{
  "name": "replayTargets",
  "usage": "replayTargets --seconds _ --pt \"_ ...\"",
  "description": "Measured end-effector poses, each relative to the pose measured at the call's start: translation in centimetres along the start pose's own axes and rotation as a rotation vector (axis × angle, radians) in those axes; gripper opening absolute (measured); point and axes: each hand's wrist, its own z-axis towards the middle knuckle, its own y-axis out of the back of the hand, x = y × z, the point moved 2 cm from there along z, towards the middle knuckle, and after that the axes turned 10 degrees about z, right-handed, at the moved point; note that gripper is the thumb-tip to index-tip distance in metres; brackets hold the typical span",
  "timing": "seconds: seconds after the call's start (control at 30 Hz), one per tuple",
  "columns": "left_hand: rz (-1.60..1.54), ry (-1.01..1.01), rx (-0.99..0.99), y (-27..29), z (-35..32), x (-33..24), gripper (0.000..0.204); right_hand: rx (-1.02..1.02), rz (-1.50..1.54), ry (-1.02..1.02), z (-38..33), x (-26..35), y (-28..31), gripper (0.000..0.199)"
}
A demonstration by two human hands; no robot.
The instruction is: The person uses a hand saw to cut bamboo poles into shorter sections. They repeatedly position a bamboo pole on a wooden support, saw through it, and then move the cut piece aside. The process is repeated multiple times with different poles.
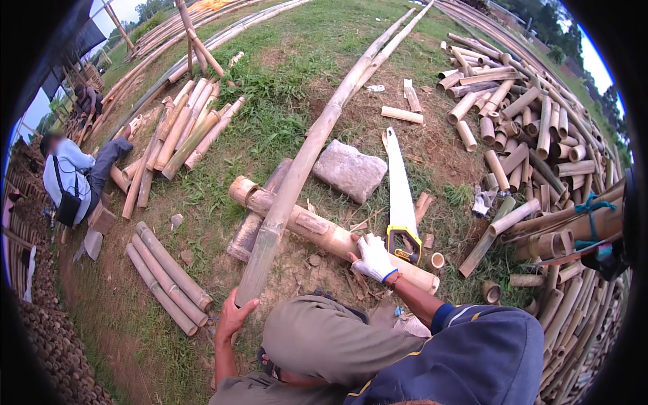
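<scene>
A long bamboo pole (312, 145) runs from my lap far across the grass. My bare left hand (235, 317) is closed around its near end. Under the pole lies a thick, short bamboo piece (324, 233), crossing it at an angle. My right hand (374, 258), in a white glove, grips this piece towards its right end; some fingertips are hidden. Just beside that hand is a handsaw (399, 189) with a pale blade and a yellow and black handle, its handle against the thick piece. A dark weathered bamboo length (246, 236) lies beneath the crossing.
A flat stone (351, 171) lies beyond the thick piece. Several cut bamboo lengths (169, 280) rest at left, with another bundle (189, 125) farther off. A big heap of cut bamboo (520, 128) fills the right. A seated person (71, 175) is at far left.
</scene>
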Motion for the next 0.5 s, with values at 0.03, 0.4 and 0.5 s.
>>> replayTargets --seconds 0.03,0.4,0.5 --pt "-0.057 0.033 0.029 0.8 -2.2 1.1 0.089 0.008 0.004 -0.003 -0.1 -0.3 -0.3 0.066" --pt "-0.511 0.385 -0.261 2.6 -24.1 23.4 0.097 -0.041 0.087 0.102 -0.2 -0.6 -2.0 0.069" --pt "-0.682 0.434 -0.384 1.9 -26.5 26.9 0.099 -0.002 0.027 0.118 -0.2 -1.2 -2.9 0.069"
